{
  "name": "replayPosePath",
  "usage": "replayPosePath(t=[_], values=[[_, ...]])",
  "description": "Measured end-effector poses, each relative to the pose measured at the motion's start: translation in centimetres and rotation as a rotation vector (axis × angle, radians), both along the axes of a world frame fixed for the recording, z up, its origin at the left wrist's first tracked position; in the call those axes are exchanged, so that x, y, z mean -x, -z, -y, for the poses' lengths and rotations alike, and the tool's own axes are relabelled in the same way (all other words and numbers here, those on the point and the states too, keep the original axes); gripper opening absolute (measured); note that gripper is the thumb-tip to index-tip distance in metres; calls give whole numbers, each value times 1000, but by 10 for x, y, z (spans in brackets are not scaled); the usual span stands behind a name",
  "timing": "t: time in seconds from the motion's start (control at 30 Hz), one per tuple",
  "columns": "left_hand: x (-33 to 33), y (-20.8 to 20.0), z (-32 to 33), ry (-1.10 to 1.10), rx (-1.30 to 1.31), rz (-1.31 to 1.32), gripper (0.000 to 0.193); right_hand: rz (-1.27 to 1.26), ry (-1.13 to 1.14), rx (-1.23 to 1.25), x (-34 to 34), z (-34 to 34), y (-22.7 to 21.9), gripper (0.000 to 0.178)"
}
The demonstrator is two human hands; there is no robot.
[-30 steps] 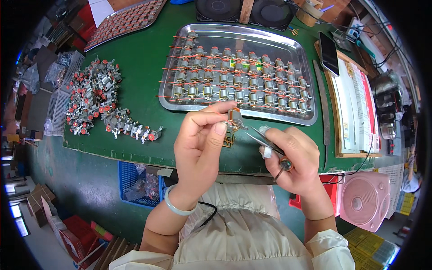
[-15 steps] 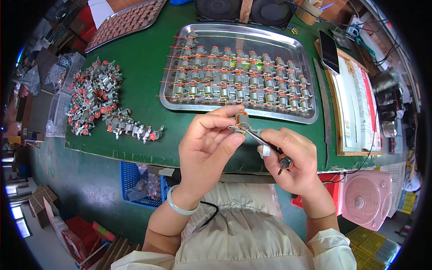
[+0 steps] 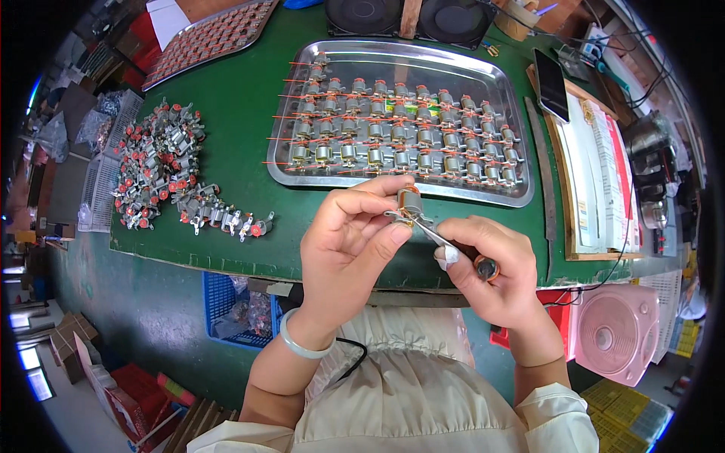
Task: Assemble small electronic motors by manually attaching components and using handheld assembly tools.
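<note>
My left hand [image 3: 351, 253] pinches a small silver cylindrical component [image 3: 408, 199] with an orange end and metal tabs, upright between fingers and thumb. In my right hand [image 3: 495, 264], slim pointed metal tweezers [image 3: 432, 233] reach to the tabs at the component's lower end. A dark round piece with a copper-coloured rim [image 3: 487, 268] also sits within the right fingers; whether it belongs to the tweezers I cannot tell. White wrapping covers one right fingertip. Just beyond my hands lies a metal tray [image 3: 453, 192] holding rows of similar components [image 3: 375, 156] with thin red wires.
A heap of loose components [image 3: 158, 162] lies on the green table [image 3: 234, 189] at left. Another filled tray [image 3: 211, 38] is at the far left. Two black round fans or speakers [image 3: 411, 19] stand behind. A phone [image 3: 551, 84] rests on a board with papers [image 3: 600, 181] at right.
My right hand has shifted slightly right and turned, so the dark round piece faces up more. The tweezers' tips stay at the component's tabs. The left hand is nearly still.
</note>
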State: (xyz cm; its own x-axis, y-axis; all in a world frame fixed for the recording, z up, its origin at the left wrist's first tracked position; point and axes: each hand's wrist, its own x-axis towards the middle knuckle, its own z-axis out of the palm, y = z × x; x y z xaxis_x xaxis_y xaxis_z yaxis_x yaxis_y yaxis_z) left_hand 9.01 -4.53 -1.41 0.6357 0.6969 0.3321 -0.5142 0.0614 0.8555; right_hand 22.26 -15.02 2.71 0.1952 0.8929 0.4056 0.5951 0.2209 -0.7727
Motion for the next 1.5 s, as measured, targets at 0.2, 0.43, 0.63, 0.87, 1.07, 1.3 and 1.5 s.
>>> replayPosePath(t=[0.2,0.43,0.63,0.87,1.07,1.3,1.5], values=[[-2,0,-1,17,-10,4,18,-693,-89,336,-11,6,2,19],[-5,4,-2,32,-53,58,22,-935,-78,499,-9,10,0,21],[-5,8,-7,-13,-113,79,26,222,-24,170,-18,16,12,21],[-15,7,4,4,-84,21,33,384,222,216,-10,13,6,24],[-21,11,10,66,-132,37,38,220,76,69,-23,1,-2,24],[-22,4,14,-50,-84,-253,67,748,309,64,-133,-29,5,20],[-2,2,4,-125,-69,-258,53,852,309,246,-203,-31,17,20]])
